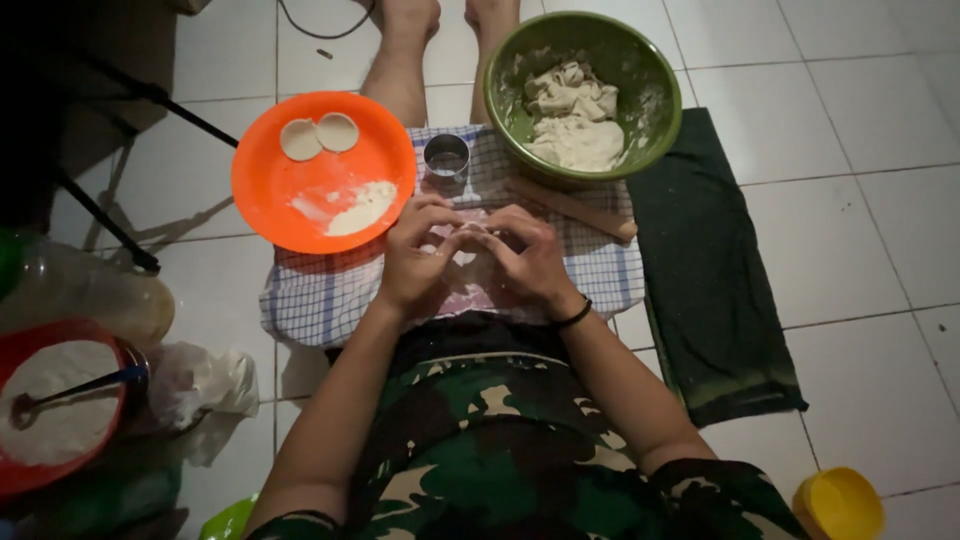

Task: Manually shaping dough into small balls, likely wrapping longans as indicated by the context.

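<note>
My left hand (418, 258) and my right hand (527, 258) meet over my lap, fingers pinched together on a small pale piece of dough (466, 240) between them. They work above a checked cloth (320, 295) laid over my legs. A round metal cutter (446, 157) stands on the cloth just beyond my left hand. A wooden rolling pin (575, 210) lies beyond my right hand. The orange plate (270, 190) at the left holds two flat dough discs (318, 135) and a patch of flour. The green bowl (655, 95) ahead holds a lump of dough.
A dark green cloth (710, 270) lies on the tiled floor to the right. At the left stand a red bowl (20, 475) of flour with a spoon, a plastic bottle (80, 295) and a crumpled plastic bag (205, 385). A yellow cup (838, 505) sits at the lower right.
</note>
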